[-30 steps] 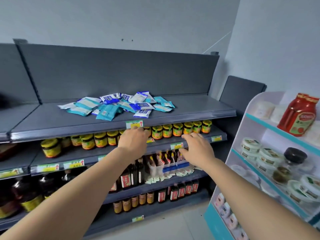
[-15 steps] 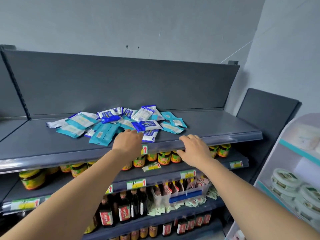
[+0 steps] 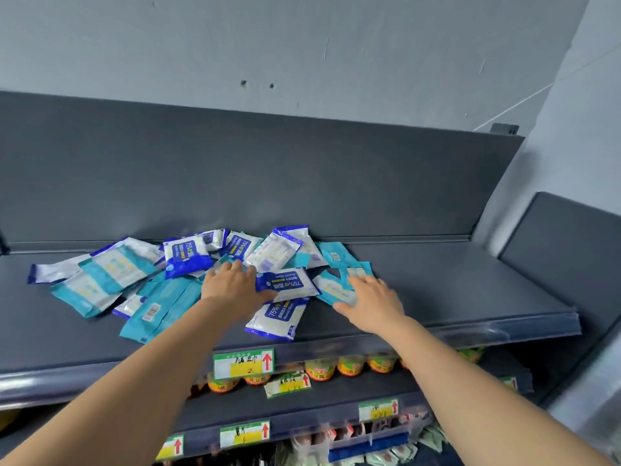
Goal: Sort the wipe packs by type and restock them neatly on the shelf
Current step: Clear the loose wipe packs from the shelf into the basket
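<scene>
A loose pile of wipe packs lies in the middle of the grey top shelf (image 3: 453, 290). Two kinds are mixed together: blue-and-white packs marked 75% (image 3: 287, 285) and teal packs (image 3: 116, 268). My left hand (image 3: 230, 287) rests on the middle of the pile, fingers stretched over a teal pack and thumb at the edge of a blue-and-white pack. My right hand (image 3: 373, 302) lies flat with spread fingers on the teal packs (image 3: 331, 290) at the pile's right end. Another blue-and-white pack (image 3: 275, 319) sits near the shelf's front edge.
The top shelf has bare grey surface to the left and right of the pile and a grey back panel (image 3: 302, 183). A price label (image 3: 243, 363) hangs on its front rail. Jars (image 3: 349, 364) and bottles fill the lower shelves.
Both hands have risen from the lower shelf's edge and reached forward onto the pile. The view has moved closer to the top shelf.
</scene>
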Demonstrator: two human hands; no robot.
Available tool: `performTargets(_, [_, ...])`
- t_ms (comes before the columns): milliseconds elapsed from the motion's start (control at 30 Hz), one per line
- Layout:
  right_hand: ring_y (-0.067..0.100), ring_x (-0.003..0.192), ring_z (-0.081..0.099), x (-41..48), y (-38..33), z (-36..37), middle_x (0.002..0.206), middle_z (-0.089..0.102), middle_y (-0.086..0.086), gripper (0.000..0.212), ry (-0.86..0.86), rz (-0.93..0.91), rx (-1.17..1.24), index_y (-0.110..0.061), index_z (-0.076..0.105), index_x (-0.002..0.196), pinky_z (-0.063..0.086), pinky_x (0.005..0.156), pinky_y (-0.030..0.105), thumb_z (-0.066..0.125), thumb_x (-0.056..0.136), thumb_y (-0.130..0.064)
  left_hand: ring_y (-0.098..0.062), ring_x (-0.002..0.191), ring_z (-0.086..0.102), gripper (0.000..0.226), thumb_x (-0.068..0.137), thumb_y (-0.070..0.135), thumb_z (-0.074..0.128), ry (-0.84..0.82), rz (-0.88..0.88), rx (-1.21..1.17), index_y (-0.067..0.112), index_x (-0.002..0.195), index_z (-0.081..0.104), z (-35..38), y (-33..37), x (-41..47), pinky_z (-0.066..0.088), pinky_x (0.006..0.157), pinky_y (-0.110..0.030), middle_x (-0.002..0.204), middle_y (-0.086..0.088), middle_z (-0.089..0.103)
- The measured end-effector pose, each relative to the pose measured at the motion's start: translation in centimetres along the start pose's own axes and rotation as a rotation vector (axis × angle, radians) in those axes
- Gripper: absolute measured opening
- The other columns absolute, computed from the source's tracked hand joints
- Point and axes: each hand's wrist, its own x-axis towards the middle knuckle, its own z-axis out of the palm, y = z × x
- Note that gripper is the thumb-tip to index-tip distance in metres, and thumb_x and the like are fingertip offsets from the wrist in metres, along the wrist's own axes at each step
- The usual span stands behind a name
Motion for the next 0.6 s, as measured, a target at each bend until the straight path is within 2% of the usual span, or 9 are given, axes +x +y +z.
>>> performTargets(100, [0.025,0.136,0.032,2.2,0.2,0.8,0.153,0.026,0.004,0.077,-0.073,0.031,0.004,-0.025,0.026,0.146,0.041,0.099,0.041,0.047,0.085,-0.068,-0.024,0.141,0.026,0.094,0.075,0.082,0.041,-0.087,0.022,0.01,0.021,0.145,0.029,0.8,-0.7,2.7,0.025,0.113,-0.048,0.151,-0.004,0.03])
performTargets(167, [0.028,0.143,0.019,3.2,0.3,1.1,0.158,0.012,0.004,0.093,-0.162,0.056,0.037,-0.028,0.016,0.15,0.035,0.106,0.046,0.05,0.078,-0.075,-0.023,0.143,0.021,0.102,0.067,0.088,0.043,-0.171,0.048,0.024,0.024,0.146,0.028,1.0,-1.2,4.2,0.019,0.114,-0.052,0.152,-0.001,0.028])
performTargets(233, [0.028,0.147,0.008,4.1,0.2,1.2,0.161,0.0,0.004,0.106,-0.255,0.081,0.062,-0.03,0.005,0.152,0.03,0.11,0.049,0.054,0.072,-0.079,-0.02,0.137,0.03,0.104,0.059,0.092,0.045,-0.206,0.065,0.039,0.025,0.139,0.039,0.8,-1.6,5.5,0.015,0.113,-0.055,0.143,0.002,0.04])
performTargets(267, [0.028,0.147,0.009,4.6,0.1,1.3,0.161,0.0,0.004,0.109,-0.274,0.085,0.062,-0.03,0.005,0.152,0.03,0.111,0.048,0.055,0.07,-0.08,-0.019,0.132,0.037,0.103,0.057,0.092,0.047,-0.202,0.069,0.056,0.024,0.134,0.044,0.6,-1.6,5.9,0.016,0.113,-0.054,0.136,0.002,0.046])
performTargets(333, [0.028,0.143,0.023,5.8,-0.1,1.4,0.158,0.016,0.006,0.102,-0.259,0.066,0.036,-0.031,0.014,0.15,0.036,0.107,0.044,0.056,0.071,-0.078,-0.02,0.121,0.047,0.101,0.055,0.092,0.049,-0.157,0.077,0.108,0.02,0.126,0.05,0.0,-1.3,6.6,0.024,0.108,-0.047,0.124,0.001,0.053])
performTargets(433, [0.027,0.126,0.046,7.0,-0.6,1.5,0.141,0.044,0.004,0.071,-0.187,0.0,-0.012,-0.028,0.035,0.137,0.047,0.093,0.037,0.055,0.08,-0.065,-0.02,0.111,0.054,0.096,0.057,0.091,0.049,-0.082,0.072,0.161,0.018,0.12,0.052,-0.1,-0.8,7.2,0.031,0.101,-0.038,0.115,0.001,0.058])
performTargets(500, [0.029,0.121,0.05,7.0,-1.1,1.5,0.136,0.049,0.006,0.053,-0.147,-0.031,-0.059,-0.022,0.039,0.132,0.05,0.089,0.037,0.053,0.089,-0.049,-0.018,0.103,0.059,0.091,0.06,0.09,0.049,-0.074,0.058,0.174,0.018,0.115,0.052,-0.2,-0.7,7.4,0.032,0.099,-0.037,0.108,0.003,0.063])
performTargets(600, [0.029,0.12,0.049,6.8,-1.4,1.3,0.135,0.05,0.007,0.045,-0.1,-0.044,-0.093,-0.02,0.039,0.133,0.05,0.085,0.038,0.051,0.091,-0.033,-0.017,0.097,0.061,0.075,0.066,0.083,0.054,-0.111,0.058,0.113,0.019,0.104,0.051,-0.2,-0.6,7.5,0.033,0.095,-0.036,0.104,0.004,0.065])
